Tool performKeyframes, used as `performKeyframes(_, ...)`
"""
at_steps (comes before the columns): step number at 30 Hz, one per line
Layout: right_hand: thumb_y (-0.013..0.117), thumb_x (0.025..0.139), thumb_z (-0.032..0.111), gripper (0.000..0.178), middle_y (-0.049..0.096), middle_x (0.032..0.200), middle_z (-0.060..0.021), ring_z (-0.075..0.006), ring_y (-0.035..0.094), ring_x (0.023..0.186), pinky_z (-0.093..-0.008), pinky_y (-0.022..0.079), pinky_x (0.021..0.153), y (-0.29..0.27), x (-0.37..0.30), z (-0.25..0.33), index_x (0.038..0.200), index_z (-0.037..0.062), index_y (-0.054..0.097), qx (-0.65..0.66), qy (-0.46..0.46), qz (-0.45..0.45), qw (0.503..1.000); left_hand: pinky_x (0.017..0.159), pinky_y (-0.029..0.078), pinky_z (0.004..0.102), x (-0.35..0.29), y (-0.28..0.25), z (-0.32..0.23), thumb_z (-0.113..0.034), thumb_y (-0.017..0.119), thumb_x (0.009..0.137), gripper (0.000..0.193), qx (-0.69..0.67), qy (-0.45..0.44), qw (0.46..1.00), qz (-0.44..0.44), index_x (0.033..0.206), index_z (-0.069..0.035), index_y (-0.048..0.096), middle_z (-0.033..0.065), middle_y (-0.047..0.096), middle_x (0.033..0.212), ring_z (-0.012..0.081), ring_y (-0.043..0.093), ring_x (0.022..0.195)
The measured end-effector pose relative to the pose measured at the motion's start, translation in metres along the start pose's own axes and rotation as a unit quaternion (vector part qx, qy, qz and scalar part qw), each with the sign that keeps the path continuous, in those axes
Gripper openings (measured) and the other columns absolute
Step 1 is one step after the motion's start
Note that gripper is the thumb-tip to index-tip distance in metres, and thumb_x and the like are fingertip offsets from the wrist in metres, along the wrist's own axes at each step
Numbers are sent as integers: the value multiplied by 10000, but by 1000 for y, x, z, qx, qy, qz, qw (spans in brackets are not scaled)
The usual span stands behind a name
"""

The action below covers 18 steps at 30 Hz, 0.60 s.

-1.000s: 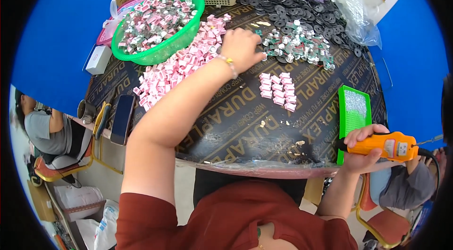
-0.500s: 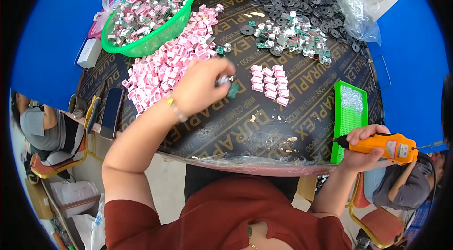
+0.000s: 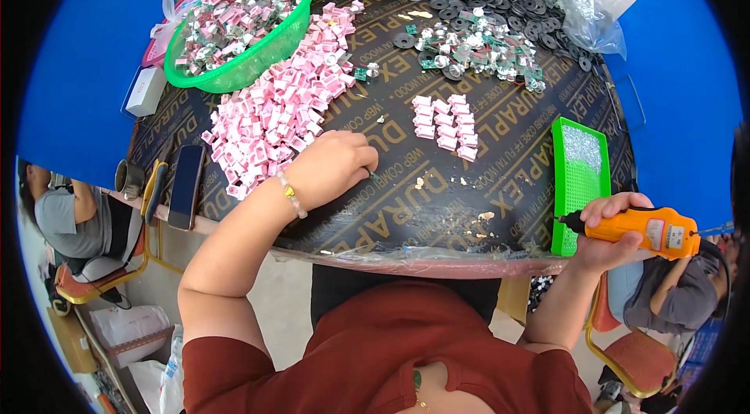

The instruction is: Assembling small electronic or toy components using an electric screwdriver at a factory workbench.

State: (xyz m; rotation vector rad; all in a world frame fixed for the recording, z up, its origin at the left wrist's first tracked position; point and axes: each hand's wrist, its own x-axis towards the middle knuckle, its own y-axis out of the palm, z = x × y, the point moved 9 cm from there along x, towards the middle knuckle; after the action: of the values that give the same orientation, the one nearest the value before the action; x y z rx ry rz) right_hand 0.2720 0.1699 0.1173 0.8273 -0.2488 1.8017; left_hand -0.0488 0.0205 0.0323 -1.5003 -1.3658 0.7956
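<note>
In the head view, a small green piece (image 3: pixel 375 177) is being pinched between the fingertips of the left hand (image 3: pixel 332 168), low over the dark surface (image 3: pixel 500 203). Most of it is being hidden by the curled fingers, and whether it is being rested on the surface cannot be told. The near edge of the loose pink pile (image 3: pixel 273 109) is being partly covered by that hand and wrist.

An orange power driver (image 3: pixel 656 232) is being gripped in the right hand (image 3: pixel 601 251), fingers and thumb being wrapped round its body. Its black nose is being pointed leftward, over the near part of the green tray (image 3: pixel 578 183), in whose far end small silvery bits (image 3: pixel 580 146) are being held.

Between the hands, a block of pink parts (image 3: pixel 445 129) is being laid out in slanting columns; beyond it, clear domes with green boards (image 3: pixel 480 55) are being heaped beside black discs (image 3: pixel 539 19).

The step in hand is being judged as the handling of one small part, the driver apparently not being applied to anything. A steady pinch and careful turning of the piece seem to be being called for.
</note>
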Motion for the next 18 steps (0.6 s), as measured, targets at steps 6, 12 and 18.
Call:
performKeyframes(6,585,876,528,555,522,792,-70,-131,537,551,-261,475,487,-25,3,7,1133,49,472,3,-14,-13,1000,784,503,284,11,20,4,-1,623,817,122,-550,-156,821,1,838,-40,510,44,601,872,177,642,901)
performKeyframes(12,589,874,526,565,521,788,-73,-130,536,547,-259,481,489,-21,7,7,1130,36,471,-10,-20,-16,1000,721,523,286,46,11,-5,24,598,828,122,-687,-116,716,-47,835,-38,494,54,621,813,162,659,762)
performKeyframes(18,617,853,522,598,504,761,-85,-150,525,525,-268,475,472,-22,7,4,1121,9,468,-21,-18,-29,999,724,513,294,64,18,2,29,631,830,148,-762,-168,625,1,849,-60,514,52,599,843,134,594,664)
